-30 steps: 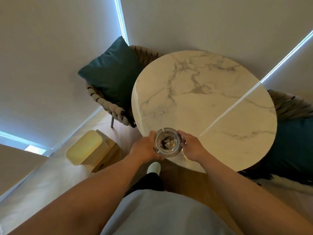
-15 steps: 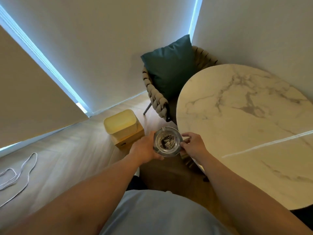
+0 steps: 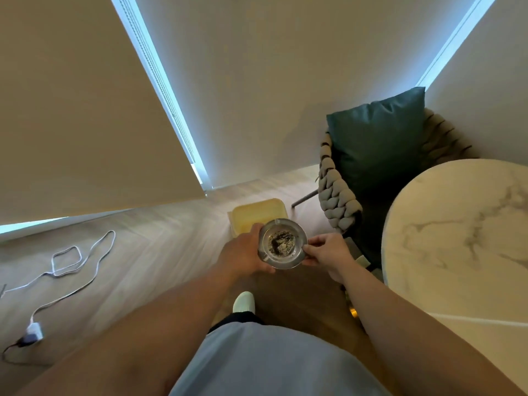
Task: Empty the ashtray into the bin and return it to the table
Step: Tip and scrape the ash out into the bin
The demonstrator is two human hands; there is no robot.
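A round glass ashtray (image 3: 282, 243) with dark ash and butts in its bowl is held level in the air between both hands. My left hand (image 3: 243, 252) grips its left rim and my right hand (image 3: 328, 251) pinches its right rim. Just beyond it on the floor stands the yellow bin (image 3: 257, 214) with its lid down; the ashtray covers the bin's near corner in this view. The round marble table (image 3: 457, 238) lies to the right, apart from the ashtray.
A woven chair (image 3: 337, 192) with a dark green cushion (image 3: 377, 138) stands between the bin and the table. A white cable (image 3: 71, 264) with a plug trails over the wooden floor at left. My white shoe (image 3: 243, 302) shows below the ashtray.
The view has swung further left, away from the table. The ashtray, held in both hands, now sits over the near edge of the bin instead of beside the table's rim.
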